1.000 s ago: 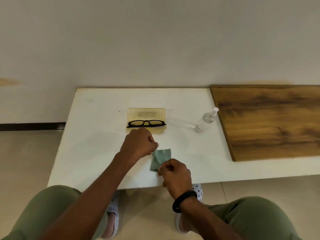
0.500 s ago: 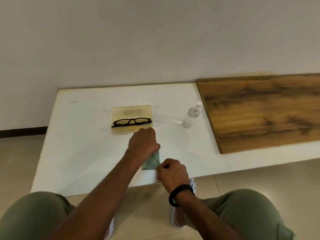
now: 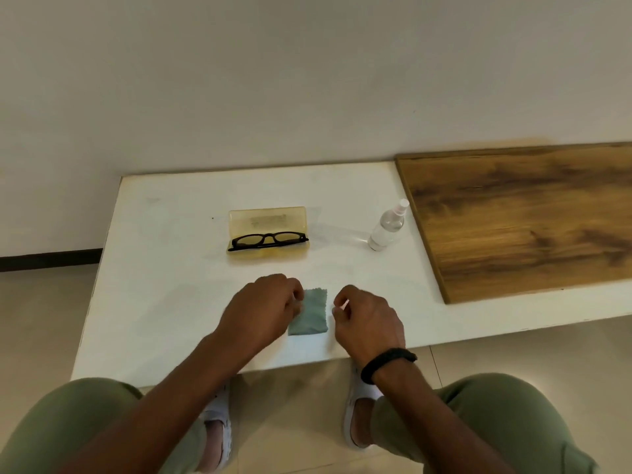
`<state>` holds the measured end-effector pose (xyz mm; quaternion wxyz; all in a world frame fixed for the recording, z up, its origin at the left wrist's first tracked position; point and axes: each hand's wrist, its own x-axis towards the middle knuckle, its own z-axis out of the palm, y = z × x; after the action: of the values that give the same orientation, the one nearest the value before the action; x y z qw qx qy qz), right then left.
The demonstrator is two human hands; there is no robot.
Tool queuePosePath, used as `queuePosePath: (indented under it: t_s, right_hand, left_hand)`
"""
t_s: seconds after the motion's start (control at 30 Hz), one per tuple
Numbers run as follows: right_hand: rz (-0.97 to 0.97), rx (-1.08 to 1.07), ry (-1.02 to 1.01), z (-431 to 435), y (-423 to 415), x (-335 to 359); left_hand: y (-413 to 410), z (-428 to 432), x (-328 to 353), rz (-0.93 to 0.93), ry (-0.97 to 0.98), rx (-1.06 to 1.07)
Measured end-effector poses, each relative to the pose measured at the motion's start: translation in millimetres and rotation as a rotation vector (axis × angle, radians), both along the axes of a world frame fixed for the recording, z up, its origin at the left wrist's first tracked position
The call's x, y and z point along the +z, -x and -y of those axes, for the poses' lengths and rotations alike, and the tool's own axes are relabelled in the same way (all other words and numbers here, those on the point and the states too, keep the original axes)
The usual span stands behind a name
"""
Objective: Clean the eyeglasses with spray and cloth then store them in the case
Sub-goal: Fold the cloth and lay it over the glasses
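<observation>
Sitting at the tabletop [image 3: 154,268]: a person in green trousers [image 3: 506,425], seen from the head camera, with both arms reaching over the front edge.
Cloth [image 3: 309,313]: small and grey-green, lying flat and folded near the front edge, about midway along it.
Left hand [image 3: 261,309]: fingers are curled with the tips at the cloth's left edge. Whether they pinch it or merely touch it cannot be told.
Right hand [image 3: 367,319]: fingers are curled in on nothing, just beside the cloth's right edge and clear of it. A black band [image 3: 388,361] circles the wrist.
Eyeglasses [image 3: 268,240]: black-framed, lying inside the case along its near side.
Case [image 3: 268,218]: yellow and translucent, with the lid thrown open toward the far edge. It sits mid-tabletop, well apart from both hands.
Spray bottle [image 3: 386,229]: clear with a pale cap, standing toward the right, just beside the wooden board.
Wooden board [image 3: 530,217]: dark-grained, covering the tabletop's right end.
Key relation: the case lies straight ahead of the left hand, toward the far edge, its long axis running left to right, parallel to the front edge. The left hand is the nearer one, and the bottle is on the right hand's side.
Stage, as judged: with the glasses in the case and the cloth folded, cleaning looks done. Closing the lid appears to be what remains.
</observation>
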<state>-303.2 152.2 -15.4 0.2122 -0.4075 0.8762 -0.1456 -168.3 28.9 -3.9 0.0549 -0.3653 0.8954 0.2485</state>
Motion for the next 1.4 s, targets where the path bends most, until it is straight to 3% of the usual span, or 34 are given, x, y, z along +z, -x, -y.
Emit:
queuePosePath:
  t_s: [0.07,0.17,0.3,0.57,0.83,1.1,1.4]
  right_hand:
    - [0.027,0.063,0.038,8,4,-1]
    - [0.084,0.162,-0.062,14,6,-6]
    - [-0.002,0.258,-0.124,14,5,-11]
    - [0.096,0.209,-0.067,20,17,-11]
    - [-0.022,0.153,0.096,38,19,-22]
    - [-0.341,0.26,0.14,37,-7,-37]
    - [-0.223,0.252,0.151,40,-2,-33]
  left_hand:
    - [-6,-5,-10,0.027,-0.03,-0.036]
    - [-9,-9,-22,0.089,-0.073,-0.028]
    - [-11,-13,-28,0.069,-0.068,-0.004]
    - [-11,-3,-31,0.005,-0.159,0.128]
    - [2,17,-34,-0.028,0.015,0.157]
    - [9,5,-37,0.047,0.122,0.131]
    - [10,7,-31,-0.004,0.068,0.153]
